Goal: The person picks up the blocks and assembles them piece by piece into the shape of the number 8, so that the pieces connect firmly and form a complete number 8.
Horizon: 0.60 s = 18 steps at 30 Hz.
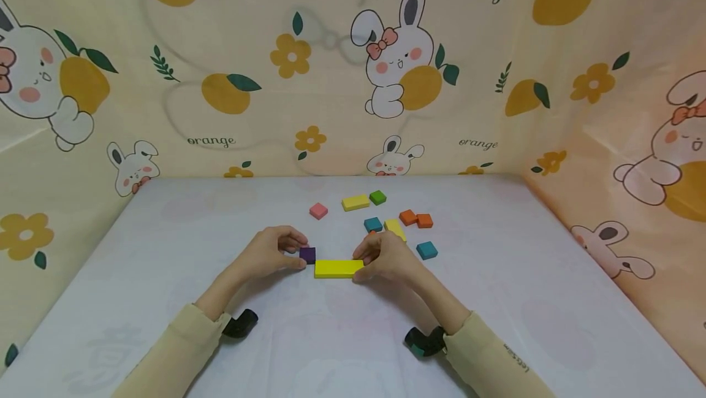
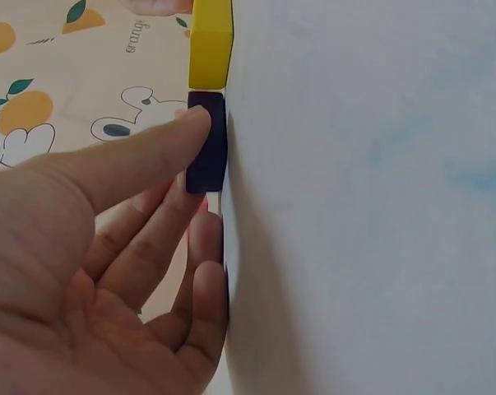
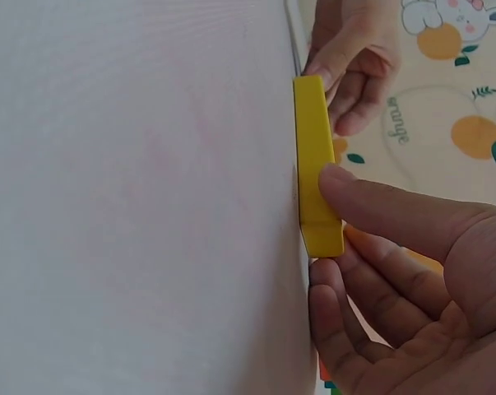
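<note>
My left hand (image 1: 269,252) pinches a small dark purple block (image 2: 208,156) between thumb and fingers, low at the white tabletop. Beside it, a long bright yellow block (image 1: 335,269) lies on its side along the table. The right hand (image 1: 390,257) holds the yellow block near its right end, thumb on the front face and fingertips behind. In the left wrist view the purple block stands end to end with the yellow block (image 2: 210,45), only a thin line between them. The right wrist view shows the yellow block (image 3: 316,156) against the tabletop, its far end close to the left hand.
Behind the hands lie loose blocks: pink (image 1: 318,211), yellow (image 1: 355,203), green (image 1: 377,197), blue (image 1: 373,224), two orange (image 1: 408,218), and another blue (image 1: 427,250). A second loose yellow block (image 1: 394,227) is partly hidden by the right hand. A patterned cloth backdrop (image 1: 331,97) rises behind the table.
</note>
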Motion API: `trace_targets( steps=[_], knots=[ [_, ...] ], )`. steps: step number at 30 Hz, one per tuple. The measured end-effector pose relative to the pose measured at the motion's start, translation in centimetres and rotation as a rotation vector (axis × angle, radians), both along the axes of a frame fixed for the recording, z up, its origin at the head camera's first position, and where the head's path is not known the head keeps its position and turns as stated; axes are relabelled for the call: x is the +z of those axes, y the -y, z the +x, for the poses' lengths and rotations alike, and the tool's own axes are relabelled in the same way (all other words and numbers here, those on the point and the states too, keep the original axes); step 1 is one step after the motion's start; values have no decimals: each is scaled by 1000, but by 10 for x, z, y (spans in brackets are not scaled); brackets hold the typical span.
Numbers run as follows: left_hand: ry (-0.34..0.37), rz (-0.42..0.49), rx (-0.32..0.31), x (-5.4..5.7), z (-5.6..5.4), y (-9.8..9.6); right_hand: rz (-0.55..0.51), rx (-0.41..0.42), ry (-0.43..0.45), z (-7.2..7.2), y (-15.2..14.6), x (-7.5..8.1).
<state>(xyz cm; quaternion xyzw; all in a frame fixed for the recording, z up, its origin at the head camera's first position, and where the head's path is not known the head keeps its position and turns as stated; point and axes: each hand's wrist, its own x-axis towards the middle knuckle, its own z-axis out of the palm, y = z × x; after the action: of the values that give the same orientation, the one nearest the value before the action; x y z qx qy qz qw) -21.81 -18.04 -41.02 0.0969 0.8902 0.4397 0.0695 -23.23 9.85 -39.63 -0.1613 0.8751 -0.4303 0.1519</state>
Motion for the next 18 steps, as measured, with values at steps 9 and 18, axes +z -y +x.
trace_targets(
  steps=[9,18],
  knots=[
    [11,13,4,-3,-2,-1,8,-6,12,0,0,1],
    [29,24,1,-4,-3,0,8,1,-2,1,0,1]
  ],
)
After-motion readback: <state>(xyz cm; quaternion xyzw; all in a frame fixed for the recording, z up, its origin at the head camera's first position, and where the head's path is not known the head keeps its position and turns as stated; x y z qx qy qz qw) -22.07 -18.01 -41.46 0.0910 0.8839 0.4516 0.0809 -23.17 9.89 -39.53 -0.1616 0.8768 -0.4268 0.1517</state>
